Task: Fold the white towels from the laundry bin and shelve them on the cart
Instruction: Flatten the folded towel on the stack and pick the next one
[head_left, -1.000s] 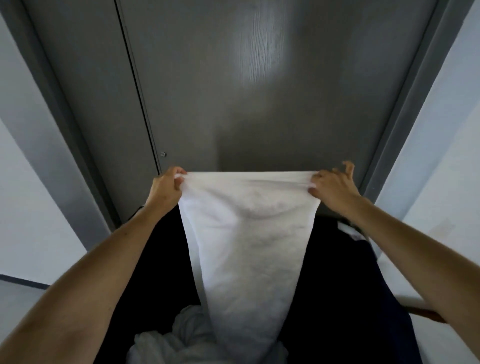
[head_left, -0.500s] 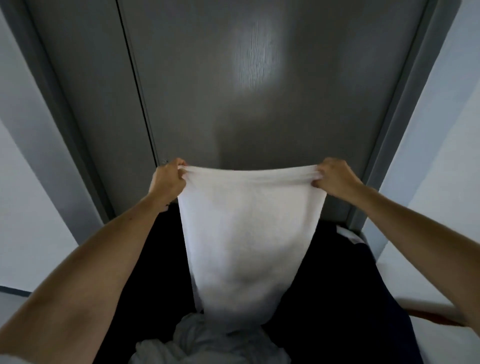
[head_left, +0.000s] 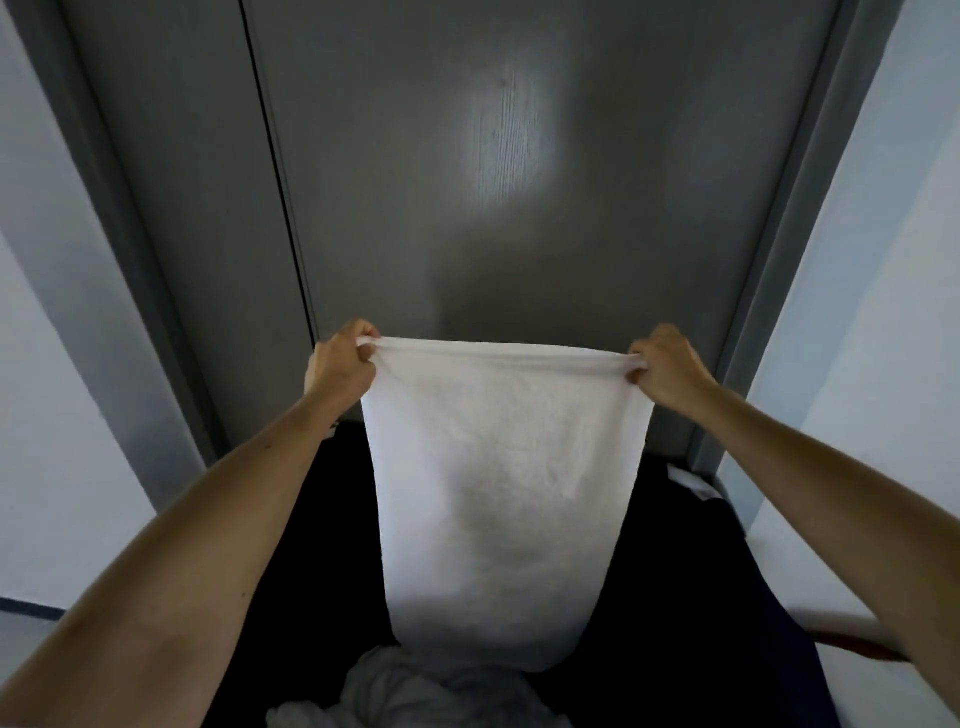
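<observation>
Two hands hold one white towel (head_left: 506, 493): left hand (head_left: 337, 366) and right hand (head_left: 667, 366) each pinch a top corner, fingers (head_left: 366, 332) curled round the hem, both equally near. Its long axis hangs straight down, lower end over crumpled towels (head_left: 415, 691) in the dark laundry bin (head_left: 701, 597); no cart shows.

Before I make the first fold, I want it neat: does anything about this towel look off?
Nothing stands out. The white towel hangs flat from the left hand and right hand, which grip its top corners about level, above crumpled towels in the bin. No tear shows.
</observation>
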